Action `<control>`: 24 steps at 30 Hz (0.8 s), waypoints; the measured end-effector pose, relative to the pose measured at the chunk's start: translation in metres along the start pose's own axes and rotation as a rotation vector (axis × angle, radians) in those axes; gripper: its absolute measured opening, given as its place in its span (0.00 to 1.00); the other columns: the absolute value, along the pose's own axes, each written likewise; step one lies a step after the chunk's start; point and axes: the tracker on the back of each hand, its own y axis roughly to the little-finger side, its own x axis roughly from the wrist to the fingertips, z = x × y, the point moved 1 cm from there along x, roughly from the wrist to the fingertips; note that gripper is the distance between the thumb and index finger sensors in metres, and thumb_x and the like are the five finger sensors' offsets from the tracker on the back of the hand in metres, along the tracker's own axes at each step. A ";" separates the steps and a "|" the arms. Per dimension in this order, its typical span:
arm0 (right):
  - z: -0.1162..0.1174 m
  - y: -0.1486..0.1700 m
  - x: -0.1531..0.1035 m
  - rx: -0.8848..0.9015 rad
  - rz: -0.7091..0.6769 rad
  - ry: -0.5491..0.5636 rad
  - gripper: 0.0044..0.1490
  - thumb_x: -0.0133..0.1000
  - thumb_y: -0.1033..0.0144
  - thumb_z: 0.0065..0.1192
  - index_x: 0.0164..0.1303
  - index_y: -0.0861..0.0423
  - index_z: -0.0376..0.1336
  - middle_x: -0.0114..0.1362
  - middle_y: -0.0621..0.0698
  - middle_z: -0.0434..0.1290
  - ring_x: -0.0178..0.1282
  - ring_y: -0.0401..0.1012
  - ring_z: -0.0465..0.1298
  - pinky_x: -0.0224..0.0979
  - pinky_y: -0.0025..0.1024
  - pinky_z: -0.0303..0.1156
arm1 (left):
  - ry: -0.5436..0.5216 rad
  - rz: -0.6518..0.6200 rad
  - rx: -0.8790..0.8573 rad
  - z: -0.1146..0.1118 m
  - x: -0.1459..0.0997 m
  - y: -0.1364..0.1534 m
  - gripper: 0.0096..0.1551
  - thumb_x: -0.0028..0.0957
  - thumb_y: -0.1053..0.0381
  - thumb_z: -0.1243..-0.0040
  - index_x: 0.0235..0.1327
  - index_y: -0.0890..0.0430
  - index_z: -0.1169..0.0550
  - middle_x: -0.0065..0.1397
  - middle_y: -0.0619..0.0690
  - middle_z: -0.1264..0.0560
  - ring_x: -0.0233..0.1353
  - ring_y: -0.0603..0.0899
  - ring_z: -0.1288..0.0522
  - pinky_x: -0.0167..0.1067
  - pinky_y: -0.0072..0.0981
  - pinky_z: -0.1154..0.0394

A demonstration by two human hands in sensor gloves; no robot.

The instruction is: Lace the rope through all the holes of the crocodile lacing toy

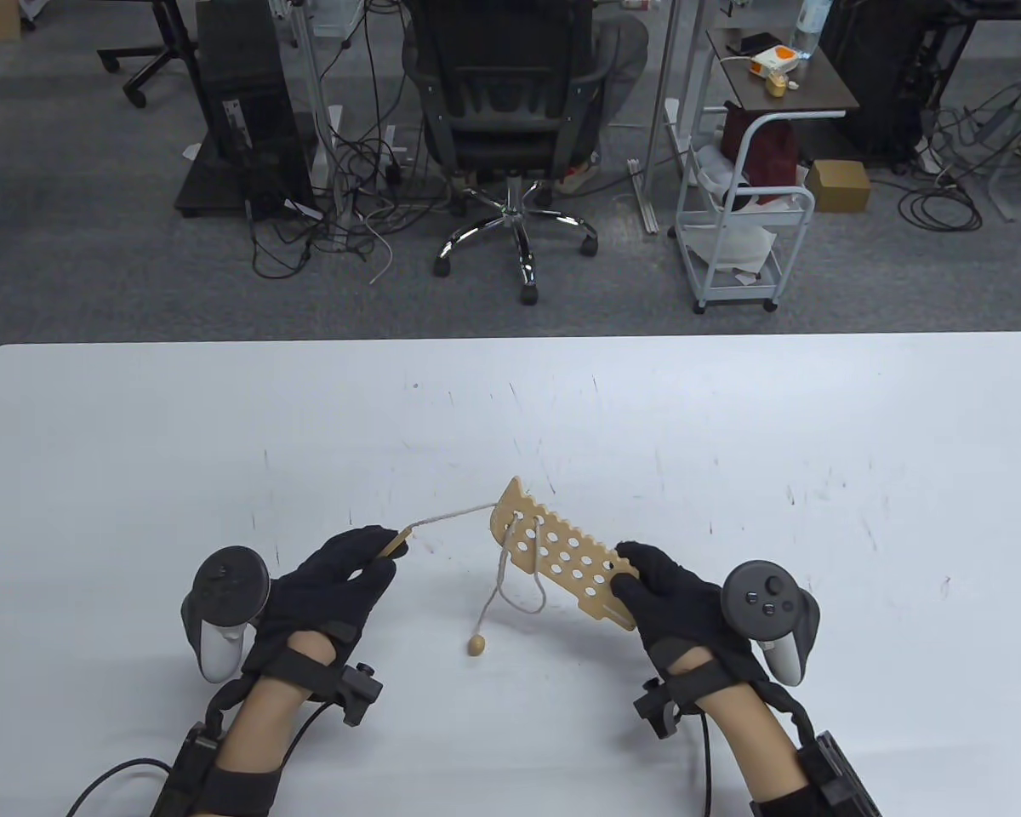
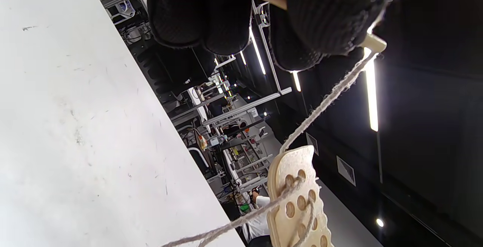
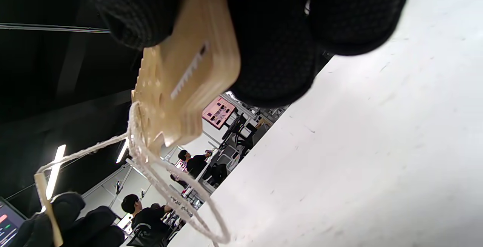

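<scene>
Behind the scratched white table (image 1: 732, 408), the top of the picture shows grey carpet, a black office chair (image 1: 498, 111) and tangled cables. Near the bottom middle, the flat tan wooden crocodile board with holes (image 1: 561, 557) slants from upper left to lower right, its lower end hidden under the black-gloved right hand (image 1: 668, 596) gripping it. The black-gloved left hand (image 1: 340, 579) pinches the wooden needle (image 1: 396, 539) on the pale rope (image 1: 459, 513), whose bead end (image 1: 476, 645) lies on the table.

Two gloved hands up over the table.
Left hand (image 1: 340, 574) pinches; right hand (image 1: 659, 587) grips, fingers curled.
</scene>
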 end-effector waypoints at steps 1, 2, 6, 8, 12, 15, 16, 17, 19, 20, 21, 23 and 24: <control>-0.001 0.001 0.000 0.001 -0.002 0.004 0.30 0.54 0.56 0.64 0.66 0.52 0.64 0.53 0.50 0.80 0.43 0.45 0.84 0.53 0.48 0.76 | -0.004 -0.001 -0.003 0.001 0.000 0.000 0.25 0.46 0.40 0.33 0.59 0.37 0.17 0.73 0.49 0.26 0.74 0.62 0.28 0.75 0.63 0.41; -0.002 0.001 0.001 0.002 0.005 0.007 0.30 0.54 0.56 0.64 0.66 0.52 0.64 0.53 0.50 0.80 0.43 0.45 0.84 0.53 0.48 0.76 | -0.010 -0.003 -0.009 0.002 0.000 0.000 0.25 0.46 0.40 0.33 0.59 0.37 0.17 0.73 0.49 0.26 0.74 0.62 0.28 0.75 0.63 0.41; -0.005 0.003 0.001 -0.008 0.011 0.025 0.30 0.54 0.56 0.64 0.66 0.52 0.64 0.53 0.50 0.80 0.43 0.45 0.84 0.53 0.48 0.76 | -0.031 -0.008 -0.022 0.008 -0.001 -0.001 0.25 0.46 0.40 0.33 0.59 0.37 0.17 0.73 0.49 0.26 0.74 0.62 0.28 0.75 0.63 0.41; -0.008 0.005 0.002 -0.008 0.021 0.035 0.30 0.54 0.56 0.64 0.66 0.52 0.64 0.53 0.50 0.80 0.43 0.45 0.84 0.53 0.48 0.76 | -0.042 -0.010 -0.033 0.010 -0.002 -0.002 0.26 0.46 0.40 0.33 0.59 0.37 0.17 0.73 0.49 0.26 0.74 0.62 0.28 0.75 0.63 0.41; -0.012 0.009 0.003 -0.012 0.036 0.052 0.30 0.54 0.56 0.64 0.66 0.52 0.64 0.53 0.50 0.80 0.43 0.45 0.84 0.53 0.48 0.76 | -0.061 -0.019 -0.048 0.015 -0.003 -0.004 0.26 0.46 0.40 0.33 0.59 0.37 0.17 0.73 0.49 0.26 0.74 0.62 0.28 0.75 0.63 0.41; -0.015 0.011 0.004 -0.026 0.045 0.059 0.30 0.54 0.56 0.64 0.66 0.52 0.64 0.53 0.50 0.80 0.43 0.45 0.84 0.53 0.48 0.76 | -0.071 -0.023 -0.055 0.019 -0.004 -0.005 0.25 0.46 0.40 0.33 0.60 0.37 0.17 0.73 0.48 0.26 0.74 0.61 0.28 0.75 0.63 0.41; -0.016 0.013 0.005 -0.028 0.051 0.058 0.30 0.54 0.56 0.64 0.66 0.52 0.64 0.53 0.50 0.80 0.43 0.45 0.84 0.53 0.48 0.76 | -0.078 -0.025 -0.058 0.020 -0.004 -0.005 0.25 0.46 0.40 0.33 0.60 0.37 0.17 0.73 0.49 0.26 0.74 0.61 0.28 0.75 0.63 0.41; -0.016 0.014 0.005 -0.027 0.055 0.057 0.30 0.54 0.56 0.64 0.66 0.52 0.64 0.53 0.50 0.80 0.43 0.45 0.84 0.53 0.48 0.76 | -0.086 -0.028 -0.062 0.021 -0.004 -0.005 0.26 0.46 0.40 0.33 0.60 0.37 0.17 0.73 0.48 0.26 0.74 0.61 0.28 0.75 0.63 0.41; -0.017 0.016 0.005 -0.036 0.062 0.060 0.30 0.54 0.56 0.64 0.66 0.52 0.64 0.53 0.50 0.80 0.43 0.45 0.84 0.53 0.48 0.76 | -0.090 -0.028 -0.064 0.023 -0.005 -0.006 0.26 0.46 0.40 0.33 0.60 0.37 0.17 0.74 0.48 0.26 0.74 0.61 0.28 0.75 0.63 0.41; -0.018 0.016 0.006 -0.039 0.065 0.060 0.30 0.54 0.56 0.64 0.66 0.52 0.64 0.53 0.50 0.80 0.43 0.45 0.84 0.53 0.48 0.76 | -0.093 -0.030 -0.065 0.024 -0.005 -0.006 0.25 0.46 0.40 0.33 0.60 0.37 0.17 0.74 0.48 0.26 0.74 0.61 0.28 0.75 0.63 0.41; -0.018 0.017 0.006 -0.043 0.066 0.064 0.30 0.54 0.56 0.64 0.66 0.52 0.64 0.53 0.50 0.80 0.43 0.45 0.84 0.53 0.48 0.76 | -0.099 -0.032 -0.067 0.025 -0.006 -0.007 0.25 0.46 0.40 0.33 0.60 0.36 0.18 0.73 0.48 0.26 0.74 0.61 0.28 0.75 0.63 0.41; -0.020 0.019 0.007 -0.043 0.074 0.067 0.30 0.54 0.56 0.64 0.66 0.52 0.64 0.53 0.50 0.80 0.43 0.45 0.84 0.53 0.48 0.76 | -0.113 -0.038 -0.079 0.027 -0.006 -0.007 0.26 0.46 0.40 0.33 0.60 0.37 0.17 0.73 0.48 0.26 0.74 0.61 0.28 0.75 0.63 0.41; -0.020 0.020 0.007 -0.043 0.079 0.070 0.30 0.54 0.56 0.64 0.66 0.52 0.64 0.53 0.50 0.80 0.43 0.45 0.84 0.53 0.48 0.76 | -0.119 -0.040 -0.084 0.029 -0.007 -0.008 0.25 0.46 0.40 0.33 0.60 0.37 0.17 0.73 0.48 0.26 0.74 0.61 0.28 0.75 0.63 0.41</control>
